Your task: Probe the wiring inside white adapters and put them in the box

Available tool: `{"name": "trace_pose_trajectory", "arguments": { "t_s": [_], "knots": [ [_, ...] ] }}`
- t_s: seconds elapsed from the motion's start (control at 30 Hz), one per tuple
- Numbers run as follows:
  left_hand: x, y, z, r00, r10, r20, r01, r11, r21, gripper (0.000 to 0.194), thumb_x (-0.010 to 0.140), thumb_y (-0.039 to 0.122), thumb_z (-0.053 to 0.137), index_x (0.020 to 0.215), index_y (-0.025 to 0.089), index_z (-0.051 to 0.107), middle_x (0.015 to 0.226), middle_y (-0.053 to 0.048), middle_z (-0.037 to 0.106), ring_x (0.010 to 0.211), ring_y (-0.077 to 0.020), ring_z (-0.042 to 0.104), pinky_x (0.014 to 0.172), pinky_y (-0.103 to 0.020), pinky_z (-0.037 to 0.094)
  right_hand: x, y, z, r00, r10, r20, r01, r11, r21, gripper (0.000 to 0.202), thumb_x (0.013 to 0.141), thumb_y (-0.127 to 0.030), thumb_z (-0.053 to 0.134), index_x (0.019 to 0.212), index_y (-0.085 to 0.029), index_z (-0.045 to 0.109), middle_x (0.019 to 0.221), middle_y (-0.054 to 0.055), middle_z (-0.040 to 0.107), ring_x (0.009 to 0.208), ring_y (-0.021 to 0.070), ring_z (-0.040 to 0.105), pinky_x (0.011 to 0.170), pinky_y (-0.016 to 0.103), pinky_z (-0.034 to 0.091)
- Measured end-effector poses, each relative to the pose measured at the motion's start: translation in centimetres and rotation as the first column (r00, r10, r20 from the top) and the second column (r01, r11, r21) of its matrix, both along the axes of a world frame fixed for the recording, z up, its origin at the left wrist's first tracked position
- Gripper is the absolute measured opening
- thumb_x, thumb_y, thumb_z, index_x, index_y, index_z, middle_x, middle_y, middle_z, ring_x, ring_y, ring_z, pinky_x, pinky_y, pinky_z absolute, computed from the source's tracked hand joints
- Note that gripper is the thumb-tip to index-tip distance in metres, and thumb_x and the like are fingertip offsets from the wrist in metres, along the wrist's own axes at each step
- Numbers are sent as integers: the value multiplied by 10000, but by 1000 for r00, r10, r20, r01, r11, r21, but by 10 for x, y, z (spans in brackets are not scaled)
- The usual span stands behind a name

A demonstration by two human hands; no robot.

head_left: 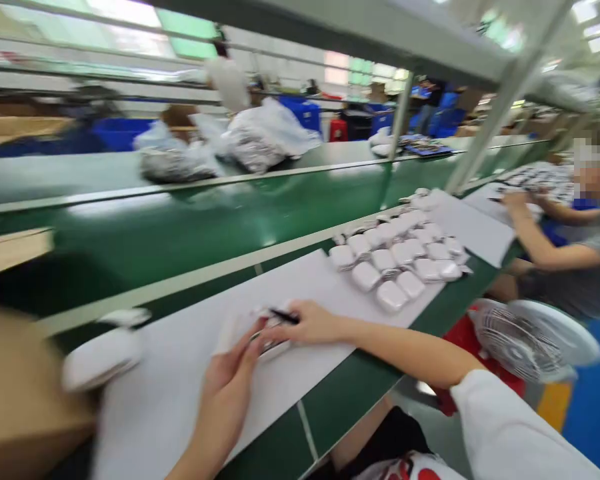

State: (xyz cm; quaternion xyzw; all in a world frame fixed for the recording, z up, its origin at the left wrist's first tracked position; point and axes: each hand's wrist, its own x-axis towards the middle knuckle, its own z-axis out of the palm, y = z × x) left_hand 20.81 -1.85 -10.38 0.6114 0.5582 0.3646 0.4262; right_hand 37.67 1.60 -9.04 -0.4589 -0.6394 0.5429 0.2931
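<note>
Over the white sheet (170,373), my left hand (229,377) grips a small white rounded case (274,351), its fingers closed on the near left side. My right hand (311,324) is at the same case, pinching a thin black pen-like tool (284,315) whose kind I cannot make out. Fingers hide much of the case, and the picture is blurred there. To the right on the sheet lie several white rounded cases (381,260) in rows. At the left, a larger white rounded object (103,355) sits on the sheet's edge.
A cardboard box (27,387) stands close at the left. Beyond the bench runs a green conveyor belt (205,230), with plastic bags (267,137) on the shelf behind it. At the right are a white fan (517,340) and a co-worker's arm (545,240) over the bench.
</note>
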Motion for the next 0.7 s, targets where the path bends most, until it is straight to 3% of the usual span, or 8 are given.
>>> {"name": "trace_pose_trajectory", "arguments": {
  "t_s": [0.07,0.13,0.2,0.3,0.4,0.53,0.6,0.7],
  "knots": [
    [2,-4,4,991,78,111,-77,997,-8,480,805,512,496,1138,182,603,1238,-65,570,1208,-267,448,1077,-392,271,4,5,2,997,23,-70,-31,993,-117,408,787,-528,570,597,-174,498,506,-41,404,469,89,336,438,249,219],
    [6,-2,7,970,101,222,-84,993,-88,482,803,479,513,1174,178,577,1233,-70,577,1203,-260,463,1063,-390,301,7,10,5,986,106,-131,-130,972,-193,429,815,-562,491,619,-180,482,488,-39,391,436,90,303,415,257,190],
    [9,-2,11,933,105,345,-60,989,-138,519,813,452,519,1256,184,498,1246,-70,568,1204,-244,468,1047,-374,333,9,12,8,966,140,-219,-198,942,-270,378,788,-540,543,695,-176,498,516,-46,408,444,83,301,419,246,175],
    [10,-4,16,883,83,463,-6,986,-166,593,810,418,551,1333,185,396,1260,-75,558,1198,-236,479,1029,-355,363,8,8,12,950,172,-259,-243,930,-276,342,733,-487,639,772,-164,532,548,-58,428,476,72,324,447,227,190],
    [9,-7,19,845,48,533,51,984,-170,639,790,382,590,1354,188,359,1279,-76,542,1204,-242,474,1015,-346,382,3,3,13,971,93,-222,-154,949,-276,364,732,-504,631,773,-149,561,545,-59,427,483,71,335,458,223,200],
    [9,-9,19,830,29,557,67,986,-152,690,767,343,607,1373,187,317,1339,-81,482,1243,-243,430,1040,-351,358,-7,-4,11,981,-41,-192,3,980,-197,305,701,-408,670,838,-146,596,700,-19,562,623,104,474,581,226,339],
    [9,-10,17,847,11,532,75,987,-140,707,760,339,616,1376,184,305,1361,-88,455,1253,-243,418,1062,-366,330,-10,-5,10,984,-62,-169,30,982,-186,257,693,-350,659,836,-146,598,759,-6,593,697,128,512,647,244,372],
    [9,-11,15,867,-10,499,87,988,-131,674,775,339,613,1365,194,321,1377,-83,434,1267,-235,399,1088,-382,291,-9,-4,11,986,-63,-154,29,976,-217,198,679,-306,627,785,-142,593,716,-14,579,664,122,500,618,242,368]
  ]
}}
